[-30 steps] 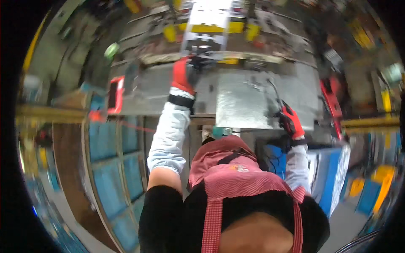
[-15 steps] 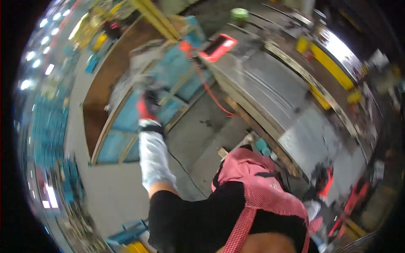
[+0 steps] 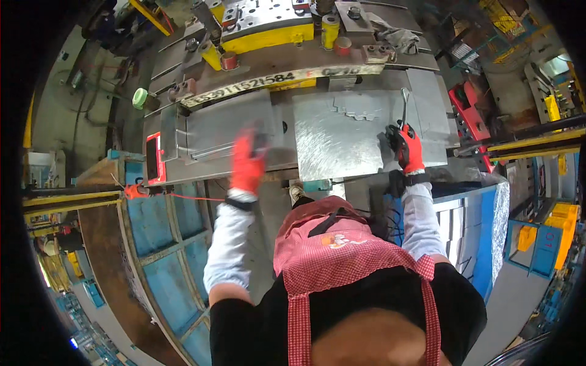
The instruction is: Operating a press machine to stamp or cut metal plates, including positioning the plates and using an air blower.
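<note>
Plainly, the right hand (image 3: 408, 150), in a red and black glove, is closed around a slim grey metal tool (image 3: 405, 105) with a rounded upper end; the palm and fingers hide its lower part. It sits over the right side of a shiny, scratched, flat metal sheet (image 3: 334, 146) lying on the long grey metal worktop (image 3: 282, 147). Near that sheet's far edge runs a thin, dark, stepped outline (image 3: 355, 114); whether it is a cut or a separate piece, I cannot tell.

The left hand (image 3: 249, 160), also red-gloved, is smeared by blur in front of a duller grey metal sheet (image 3: 213, 125), covering part of it. Its fingers do not resolve, so I cannot tell how wide it is or whether it holds anything. Beyond the worktop's pale lettered bar (image 3: 287, 84), a yellow-and-silver metal block (image 3: 268, 41) is cut off by the upper edge. A pale shoe (image 3: 296, 194) shows partly, the pink checked apron (image 3: 351, 250) hiding the rest.
</note>
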`<state>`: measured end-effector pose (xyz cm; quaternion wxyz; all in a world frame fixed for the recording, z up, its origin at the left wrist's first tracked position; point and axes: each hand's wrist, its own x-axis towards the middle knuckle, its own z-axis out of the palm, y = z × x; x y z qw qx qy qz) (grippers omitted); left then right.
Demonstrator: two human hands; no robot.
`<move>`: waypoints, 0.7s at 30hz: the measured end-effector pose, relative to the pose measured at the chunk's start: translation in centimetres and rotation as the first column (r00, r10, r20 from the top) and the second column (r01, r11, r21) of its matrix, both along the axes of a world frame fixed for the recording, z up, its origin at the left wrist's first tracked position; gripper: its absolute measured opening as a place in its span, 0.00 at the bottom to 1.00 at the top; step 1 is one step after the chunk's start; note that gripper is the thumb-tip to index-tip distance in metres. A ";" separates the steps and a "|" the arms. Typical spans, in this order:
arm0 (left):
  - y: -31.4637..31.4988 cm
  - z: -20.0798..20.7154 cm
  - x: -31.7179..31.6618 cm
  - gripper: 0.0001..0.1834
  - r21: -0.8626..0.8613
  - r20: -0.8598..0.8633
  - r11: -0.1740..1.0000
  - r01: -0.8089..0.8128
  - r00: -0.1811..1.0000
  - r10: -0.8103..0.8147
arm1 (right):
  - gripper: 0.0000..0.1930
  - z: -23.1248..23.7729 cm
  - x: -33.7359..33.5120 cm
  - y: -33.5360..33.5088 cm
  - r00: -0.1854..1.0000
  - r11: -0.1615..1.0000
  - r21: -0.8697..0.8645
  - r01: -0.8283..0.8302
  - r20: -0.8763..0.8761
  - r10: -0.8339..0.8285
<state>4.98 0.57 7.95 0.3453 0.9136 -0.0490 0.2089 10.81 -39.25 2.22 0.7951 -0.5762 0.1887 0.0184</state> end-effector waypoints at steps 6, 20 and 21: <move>-15.9 -4.0 8.9 0.29 0.455 -0.009 0.834 0.312 0.938 -0.346 | 0.05 -4.6 6.4 0.6 0.985 0.985 -0.010 0.170 0.039 -0.170; -15.1 -9.8 14.6 0.19 0.639 -0.029 0.736 0.222 0.964 -0.266 | 0.08 -3.5 8.2 6.5 0.980 0.982 -0.173 -0.082 0.164 0.111; -14.5 -10.0 14.6 0.20 0.628 -0.025 0.741 0.240 0.957 -0.288 | 0.08 -3.0 8.4 6.4 0.993 0.994 -0.055 -0.091 0.074 0.095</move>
